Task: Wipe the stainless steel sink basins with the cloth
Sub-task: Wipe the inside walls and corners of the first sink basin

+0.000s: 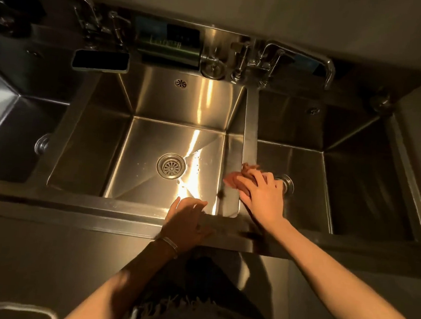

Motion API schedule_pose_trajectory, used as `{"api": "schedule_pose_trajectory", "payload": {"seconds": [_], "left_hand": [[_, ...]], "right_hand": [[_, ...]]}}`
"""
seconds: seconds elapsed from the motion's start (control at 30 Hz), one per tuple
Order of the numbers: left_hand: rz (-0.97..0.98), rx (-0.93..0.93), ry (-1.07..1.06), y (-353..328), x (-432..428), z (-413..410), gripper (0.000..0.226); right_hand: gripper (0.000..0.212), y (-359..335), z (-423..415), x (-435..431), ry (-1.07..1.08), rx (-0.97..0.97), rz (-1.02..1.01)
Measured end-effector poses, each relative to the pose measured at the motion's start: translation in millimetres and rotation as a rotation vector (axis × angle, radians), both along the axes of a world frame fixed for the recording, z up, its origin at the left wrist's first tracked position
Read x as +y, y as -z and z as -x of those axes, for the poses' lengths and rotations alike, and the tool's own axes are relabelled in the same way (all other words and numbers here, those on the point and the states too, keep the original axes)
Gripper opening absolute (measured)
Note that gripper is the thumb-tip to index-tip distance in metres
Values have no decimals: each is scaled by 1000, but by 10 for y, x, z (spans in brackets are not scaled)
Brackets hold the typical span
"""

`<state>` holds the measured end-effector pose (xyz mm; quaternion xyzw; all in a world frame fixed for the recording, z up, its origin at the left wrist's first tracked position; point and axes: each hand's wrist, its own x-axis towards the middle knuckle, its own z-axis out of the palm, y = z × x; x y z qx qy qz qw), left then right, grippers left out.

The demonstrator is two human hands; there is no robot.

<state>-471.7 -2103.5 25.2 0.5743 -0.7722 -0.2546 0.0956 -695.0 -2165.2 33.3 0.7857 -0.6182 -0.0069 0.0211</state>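
Dim steel sink basins (178,106) surround the right hand (262,196), which presses a reddish cloth (233,180), likely soft and light, onto the divider (251,127) beside the middle basin, grip loose with fingers spread, while the left hand (187,218) rests empty on the front rim (74,206).

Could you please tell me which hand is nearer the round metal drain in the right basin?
Right. The right hand, pressing the reddish-brown cloth on the divider, is just left of the round metal drain; the left hand rests on the front rim by the middle basin.
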Motion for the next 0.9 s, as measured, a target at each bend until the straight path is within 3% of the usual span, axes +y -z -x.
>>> {"api": "schedule_pose_trajectory", "payload": {"seconds": [0.13,0.43,0.53,0.67,0.9], "left_hand": [[-34,-79,-83,41,-152,271,59],[-137,-151,-179,131,-255,508,68],[-178,-130,-198,106,-402,699,69],[-192,-146,-159,75,-579,956,68],[-169,-143,-204,59,-545,1011,66]], "right_hand": [[36,64,241,-135,-155,-23,11],[38,-37,152,-1182,-55,-31,-36],[38,0,249,-1137,-108,-73,-38],[39,-44,342,-1322,-211,8,-66],[39,-132,176,-1805,-19,-54,-129]]}}
